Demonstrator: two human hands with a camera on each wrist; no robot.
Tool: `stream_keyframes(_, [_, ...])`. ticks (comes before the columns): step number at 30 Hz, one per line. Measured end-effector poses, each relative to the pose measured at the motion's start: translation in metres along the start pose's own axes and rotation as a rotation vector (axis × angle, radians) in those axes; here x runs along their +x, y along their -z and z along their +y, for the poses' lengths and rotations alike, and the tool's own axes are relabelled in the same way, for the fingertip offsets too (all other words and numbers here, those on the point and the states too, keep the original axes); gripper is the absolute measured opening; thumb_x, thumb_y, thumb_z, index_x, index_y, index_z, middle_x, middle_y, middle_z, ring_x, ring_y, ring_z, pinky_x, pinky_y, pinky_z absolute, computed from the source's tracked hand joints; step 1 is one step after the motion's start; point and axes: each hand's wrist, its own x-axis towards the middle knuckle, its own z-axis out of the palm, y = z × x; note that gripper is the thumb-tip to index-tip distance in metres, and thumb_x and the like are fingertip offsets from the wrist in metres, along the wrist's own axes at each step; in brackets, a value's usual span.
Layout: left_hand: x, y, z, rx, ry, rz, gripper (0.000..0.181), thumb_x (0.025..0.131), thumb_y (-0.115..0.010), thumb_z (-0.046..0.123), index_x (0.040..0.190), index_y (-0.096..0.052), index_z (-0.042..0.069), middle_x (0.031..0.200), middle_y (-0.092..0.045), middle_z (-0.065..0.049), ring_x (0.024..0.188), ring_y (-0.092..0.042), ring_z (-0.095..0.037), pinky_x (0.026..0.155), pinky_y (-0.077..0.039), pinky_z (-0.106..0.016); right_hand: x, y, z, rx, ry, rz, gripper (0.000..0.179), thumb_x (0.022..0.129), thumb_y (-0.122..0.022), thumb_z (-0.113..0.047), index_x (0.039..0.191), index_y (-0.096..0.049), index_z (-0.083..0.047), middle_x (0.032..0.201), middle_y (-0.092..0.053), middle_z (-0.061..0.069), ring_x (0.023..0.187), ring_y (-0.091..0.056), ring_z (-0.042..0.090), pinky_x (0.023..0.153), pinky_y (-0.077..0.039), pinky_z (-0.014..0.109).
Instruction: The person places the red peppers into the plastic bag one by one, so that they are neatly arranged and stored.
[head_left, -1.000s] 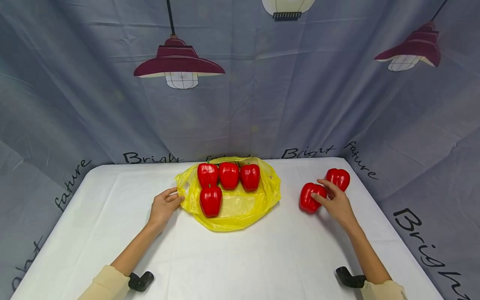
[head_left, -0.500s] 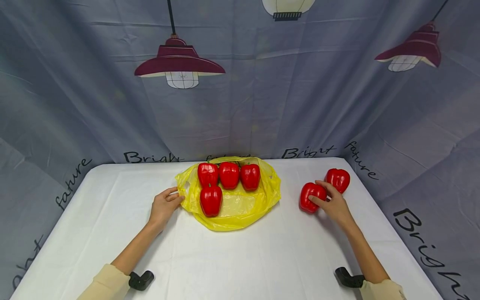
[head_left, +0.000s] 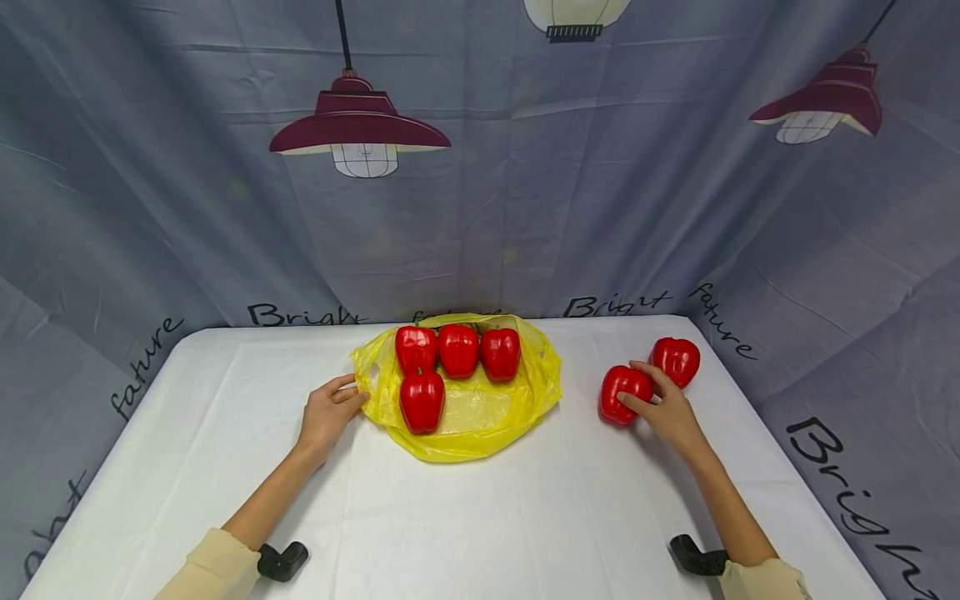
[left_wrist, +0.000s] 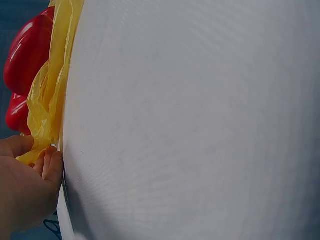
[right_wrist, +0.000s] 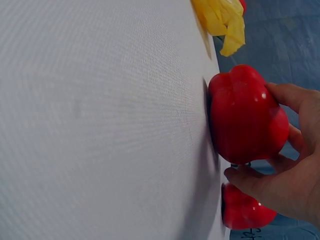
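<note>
A yellow plastic bag (head_left: 480, 425) lies spread on the white table, with several red bell peppers (head_left: 422, 403) on it. At the bag's left edge, my left hand (head_left: 330, 415) pinches the plastic between thumb and fingers, as the left wrist view also shows. On the right side of the table, my right hand (head_left: 671, 417) grips a red bell pepper (head_left: 617, 392), thumb on the near side and fingers on the far side. The right wrist view shows this pepper (right_wrist: 245, 117) resting on or very close to the cloth. Just behind it sits another red bell pepper (head_left: 678, 358).
A white cloth covers the table (head_left: 480, 533). Behind and to both sides hangs a grey-blue curtain (head_left: 480, 208) printed with lamps and lettering. A black wrist mount (head_left: 282, 562) sticks out from each sleeve.
My right hand has shifted slightly left and its fingers have come round the nearer loose pepper. The left hand, the bag and the peppers look unmoved.
</note>
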Motion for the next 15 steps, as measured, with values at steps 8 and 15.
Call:
stream_keyframes(8, [0.0009,0.0002,-0.0022,0.008,0.001,-0.001,0.054,0.095,-0.067,0.005,0.144,-0.046,-0.006,0.112,-0.070,-0.016,0.090,-0.065,-0.005,0.081,-0.055,-0.020,0.0001,-0.0004,0.0012,-0.013,-0.014,0.001,0.069,0.094,-0.071,-0.022,0.153,-0.037,-0.009,0.153,-0.031,0.028,0.135,-0.032,0.052,0.096,-0.046,0.064])
stream_keyframes(15, [-0.0007,-0.0007,0.0005,0.004,-0.010,0.002,0.052,0.095,-0.067,0.004,0.143,-0.047,-0.006,0.110,-0.070,-0.015,0.089,-0.065,-0.005,0.080,-0.055,-0.020,0.0001,-0.0010,0.0006,-0.004,-0.005,0.016,0.068,0.094,-0.071,-0.021,0.153,-0.038,-0.010,0.153,-0.031,0.028,0.135,-0.031,0.053,0.094,-0.047,0.064])
